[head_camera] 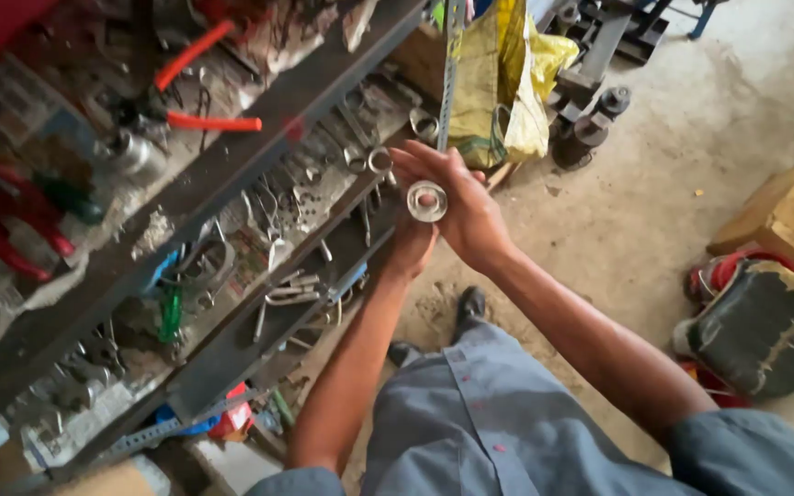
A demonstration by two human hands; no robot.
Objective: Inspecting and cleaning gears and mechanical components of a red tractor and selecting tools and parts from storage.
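The metal shelf rack [232, 174] fills my view from nine to twelve o'clock, its dark rails running slantwise and its shelves crowded with wrenches [277, 294] and red-handled cutters [199, 87]. The concrete floor [691, 138] lies open from one to three o'clock, bare out toward the far edge. At three o'clock a worn black cushion [760, 331] sits near wooden boxes [792, 216], and yellow sacks [507, 83] lean at twelve beside the rack's upright post. My right hand [457, 202] lies open, palm up, at the centre, just off the shelf's front edge. A metal ring [426, 200] rests on its palm. My left hand [408, 248] sits under the right; I cannot tell whether it is clenched.
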